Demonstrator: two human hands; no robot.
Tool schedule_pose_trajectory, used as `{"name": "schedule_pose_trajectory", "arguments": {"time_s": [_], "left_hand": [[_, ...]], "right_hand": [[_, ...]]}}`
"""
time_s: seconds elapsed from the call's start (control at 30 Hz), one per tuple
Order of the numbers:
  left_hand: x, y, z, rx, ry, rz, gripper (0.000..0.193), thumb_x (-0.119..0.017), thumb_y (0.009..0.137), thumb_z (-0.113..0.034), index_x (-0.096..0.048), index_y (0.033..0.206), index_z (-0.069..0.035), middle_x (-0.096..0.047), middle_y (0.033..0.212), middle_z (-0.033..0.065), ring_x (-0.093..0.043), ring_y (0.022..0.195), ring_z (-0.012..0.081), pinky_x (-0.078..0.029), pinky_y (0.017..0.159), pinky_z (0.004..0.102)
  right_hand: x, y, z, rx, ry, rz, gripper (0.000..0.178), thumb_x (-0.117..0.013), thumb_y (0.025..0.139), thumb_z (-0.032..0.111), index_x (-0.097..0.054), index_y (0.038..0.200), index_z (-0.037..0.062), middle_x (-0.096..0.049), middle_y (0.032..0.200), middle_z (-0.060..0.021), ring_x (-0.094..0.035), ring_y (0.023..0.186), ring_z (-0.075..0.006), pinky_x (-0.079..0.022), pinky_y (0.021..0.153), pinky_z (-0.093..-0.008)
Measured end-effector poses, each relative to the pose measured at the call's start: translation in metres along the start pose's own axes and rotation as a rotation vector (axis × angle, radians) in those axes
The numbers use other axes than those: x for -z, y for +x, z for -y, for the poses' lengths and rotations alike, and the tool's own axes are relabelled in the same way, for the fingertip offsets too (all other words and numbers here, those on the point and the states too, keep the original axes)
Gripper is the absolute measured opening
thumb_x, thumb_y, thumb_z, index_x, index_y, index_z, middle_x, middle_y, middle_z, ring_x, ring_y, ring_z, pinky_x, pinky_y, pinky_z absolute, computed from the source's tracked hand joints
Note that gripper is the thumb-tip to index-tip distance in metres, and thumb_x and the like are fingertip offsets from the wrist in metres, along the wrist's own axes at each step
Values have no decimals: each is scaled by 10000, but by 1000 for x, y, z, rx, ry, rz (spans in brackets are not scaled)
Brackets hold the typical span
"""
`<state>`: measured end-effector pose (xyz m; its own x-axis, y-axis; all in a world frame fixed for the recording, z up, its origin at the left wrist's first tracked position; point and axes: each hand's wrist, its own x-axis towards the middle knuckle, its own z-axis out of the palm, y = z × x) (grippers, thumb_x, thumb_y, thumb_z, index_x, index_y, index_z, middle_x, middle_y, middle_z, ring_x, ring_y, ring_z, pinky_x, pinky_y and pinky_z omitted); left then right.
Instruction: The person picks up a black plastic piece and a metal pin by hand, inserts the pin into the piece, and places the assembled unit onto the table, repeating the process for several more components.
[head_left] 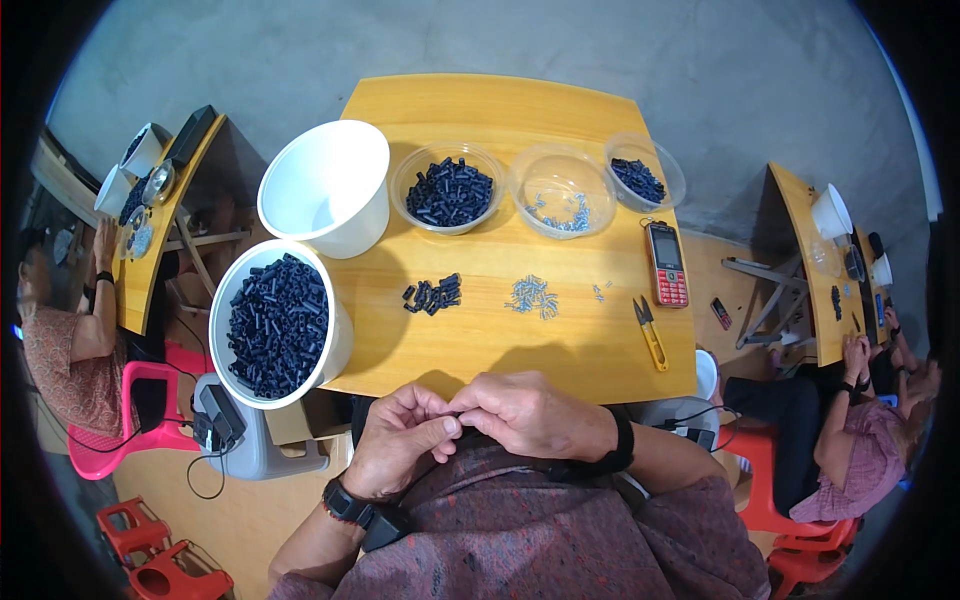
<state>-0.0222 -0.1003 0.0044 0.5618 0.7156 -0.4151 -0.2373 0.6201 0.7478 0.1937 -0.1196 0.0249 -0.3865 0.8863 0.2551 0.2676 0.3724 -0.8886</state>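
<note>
My left hand and my right hand meet just off the near edge of the yellow table. Their fingertips are pinched together around a small dark piece, mostly hidden by the fingers. Beyond them on the tabletop lies a loose pile of short black plastic tubes. To its right is a heap of small silvery screw-like pieces, with a few more scattered beside it. A white bucket full of black tubes stands at the left, close to my left hand.
An upright white bucket is behind the full one. Clear plastic bowls hold black tubes, silvery pieces and more black tubes. A red mobile phone and yellow-handled thread snips lie at the right. Other people sit at tables on both sides.
</note>
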Motion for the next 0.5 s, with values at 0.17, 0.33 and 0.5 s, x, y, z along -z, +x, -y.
{"name": "schedule_pose_trajectory", "arguments": {"time_s": [0.17,0.33,0.5], "left_hand": [[-11,14,-3,25,51,55,119,-699,899,-12,-599,962,-11,-684,838,77,-654,655,108,-554,583,229],[-12,30,1,-124,-31,44,90,-670,925,-29,-612,990,-7,-685,835,78,-657,654,115,-563,593,250],[-7,33,3,-152,-126,-32,137,-644,944,-40,-631,1074,-2,-697,862,95,-686,704,139,-583,634,285]], "right_hand": [[13,-10,0,-81,-12,9,139,-704,875,60,-691,1012,38,-684,884,-105,-684,790,-255,-526,684,-342],[46,-22,-25,-306,-266,-363,101,-664,878,25,-675,978,33,-668,889,-115,-672,809,-234,-519,722,-312],[68,-22,-37,-217,-523,-443,77,-652,865,-1,-648,939,19,-630,850,-122,-639,777,-266,-499,692,-338]]}}
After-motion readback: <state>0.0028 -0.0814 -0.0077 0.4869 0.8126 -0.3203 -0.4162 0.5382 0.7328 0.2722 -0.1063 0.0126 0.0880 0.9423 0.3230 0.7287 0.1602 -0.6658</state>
